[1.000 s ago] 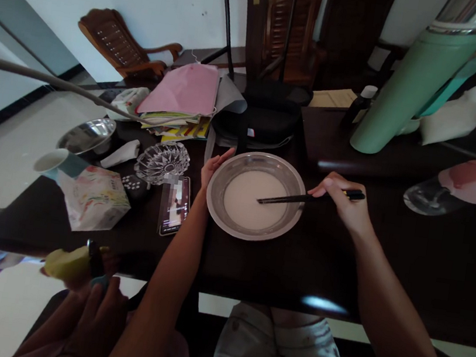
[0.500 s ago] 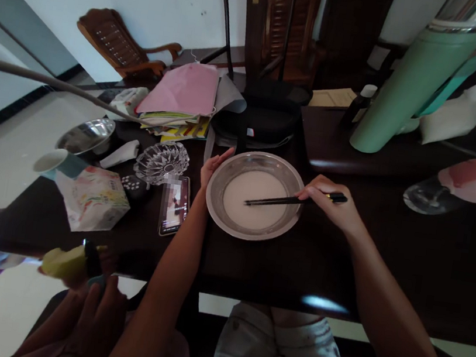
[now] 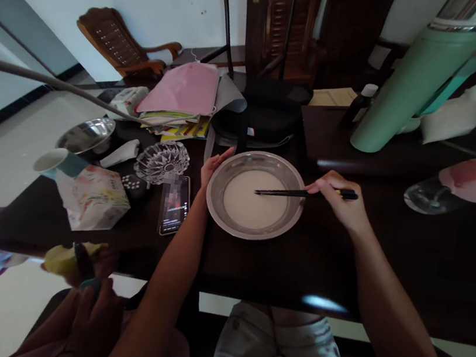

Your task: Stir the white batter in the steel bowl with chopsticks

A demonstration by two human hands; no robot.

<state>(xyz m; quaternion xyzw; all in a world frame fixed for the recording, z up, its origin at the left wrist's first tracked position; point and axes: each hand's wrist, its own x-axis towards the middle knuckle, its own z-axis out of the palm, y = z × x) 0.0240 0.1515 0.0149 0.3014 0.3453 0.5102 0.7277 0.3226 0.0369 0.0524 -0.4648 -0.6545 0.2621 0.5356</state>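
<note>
Closest in, the person's pale shorts (image 3: 286,342) are cut off by the lower edge, and so are both forearms. To the left, another person's hand (image 3: 90,311), dim and cropped, holds a dark-bladed tool (image 3: 83,262) against a yellow-green piece of food (image 3: 62,260); blur leaves the exact kind of either unclear. On the dark table (image 3: 260,270) a wide metal bowl (image 3: 215,205) of whitish liquid (image 3: 254,207) sits between the person's two hands. The left hand (image 3: 213,170) lies against the bowl's left side, fingers reaching along the rim; the bowl hides part of it, so whether it grips or merely rests cannot be told. The right hand (image 3: 341,202) pinches black chopsticks (image 3: 280,193) that cross the right rim, tips over the liquid; how deep they dip, if at all, is hard to make out. Left of the bowl lie a phone (image 3: 176,208), its screen partly pixelated, a flowered packet (image 3: 99,203) overlapping a mug (image 3: 63,164), and a cut-glass dish (image 3: 163,162). Farther back are a pink folder (image 3: 184,88) on stacked papers, a black bag (image 3: 268,118) with murky outlines, and a green flask (image 3: 413,97), its top cropped. Beyond stand wooden chairs (image 3: 107,36), some sunk in shadow.
</note>
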